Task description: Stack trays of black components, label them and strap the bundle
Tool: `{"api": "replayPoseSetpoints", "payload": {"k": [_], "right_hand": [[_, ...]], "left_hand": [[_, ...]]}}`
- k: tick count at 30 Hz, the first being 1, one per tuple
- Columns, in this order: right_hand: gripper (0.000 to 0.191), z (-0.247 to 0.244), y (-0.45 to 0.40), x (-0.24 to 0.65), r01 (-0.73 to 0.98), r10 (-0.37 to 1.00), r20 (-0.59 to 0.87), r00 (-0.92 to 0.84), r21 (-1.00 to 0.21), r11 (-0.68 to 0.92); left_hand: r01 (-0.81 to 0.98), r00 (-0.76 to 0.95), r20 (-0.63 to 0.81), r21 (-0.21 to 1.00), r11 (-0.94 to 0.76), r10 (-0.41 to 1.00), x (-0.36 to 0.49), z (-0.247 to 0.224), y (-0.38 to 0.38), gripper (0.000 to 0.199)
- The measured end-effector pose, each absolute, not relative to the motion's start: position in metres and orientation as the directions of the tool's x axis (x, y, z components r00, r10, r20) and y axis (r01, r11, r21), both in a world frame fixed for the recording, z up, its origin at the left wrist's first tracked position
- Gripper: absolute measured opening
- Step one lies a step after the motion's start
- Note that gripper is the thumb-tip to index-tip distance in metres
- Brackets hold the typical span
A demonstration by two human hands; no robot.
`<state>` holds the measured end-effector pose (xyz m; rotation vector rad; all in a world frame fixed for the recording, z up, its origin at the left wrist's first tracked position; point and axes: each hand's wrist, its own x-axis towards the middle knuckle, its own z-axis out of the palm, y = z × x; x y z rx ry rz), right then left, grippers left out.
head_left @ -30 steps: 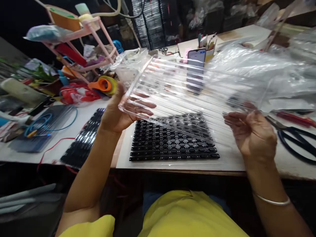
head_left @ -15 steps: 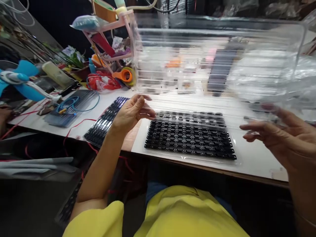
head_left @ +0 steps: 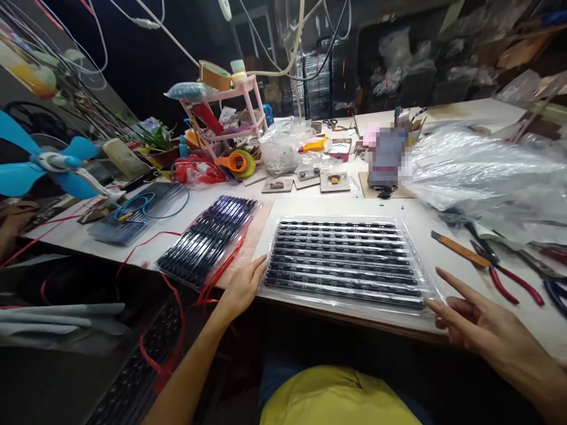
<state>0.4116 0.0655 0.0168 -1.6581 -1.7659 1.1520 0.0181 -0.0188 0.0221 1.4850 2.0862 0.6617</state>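
A clear plastic tray (head_left: 420, 251) lies flat on the white table, covering or holding rows of black strips (head_left: 345, 260). At its left front corner is my left hand (head_left: 241, 289), its fingers close together against the tray's edge. My right hand (head_left: 473, 313) is by the right front corner, index finger stretched out and the others curled loosely, fingertips near the plastic rim. To the left sits a second stack of dark, shiny strips (head_left: 208, 239), with red ribbon (head_left: 228, 260) along its side.
Red-handled pliers (head_left: 516, 283) and an orange cutter (head_left: 460, 248) lie right of the tray. Behind are plastic bags (head_left: 482, 165), small square pieces (head_left: 335, 182) and a pink rack (head_left: 254, 106). A blue fan (head_left: 57, 159) stands left; another person's hand (head_left: 18, 215) shows at far left.
The clear plastic sheet held up between my hands has come down onto the black strips. Both hands have lowered to the tray's front corners, and the camera view has shifted.
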Motion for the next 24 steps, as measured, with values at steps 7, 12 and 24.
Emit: {"api": "replayPoseSetpoints", "payload": {"k": [7, 12, 24], "right_hand": [[0.066, 0.029, 0.085, 0.418, 0.754, 0.919, -0.081, -0.385, -0.603, 0.262], [0.071, 0.039, 0.120, 0.374, 0.817, 0.883, 0.231, -0.408, -0.338, 0.467], [0.080, 0.010, 0.144, 0.313, 0.687, 0.694, -0.060, -0.718, -0.221, 0.692]], "left_hand": [[0.828, -0.350, -0.105, 0.430, 0.360, 0.931, 0.000, 0.029, -0.004, 0.050], [0.966, -0.162, 0.130, 0.223, 0.131, 0.978, 0.016, 0.030, 0.034, 0.058], [1.000, -0.012, -0.123, -0.011, 0.011, 0.992, 0.049, -0.005, 0.060, 0.072]]}}
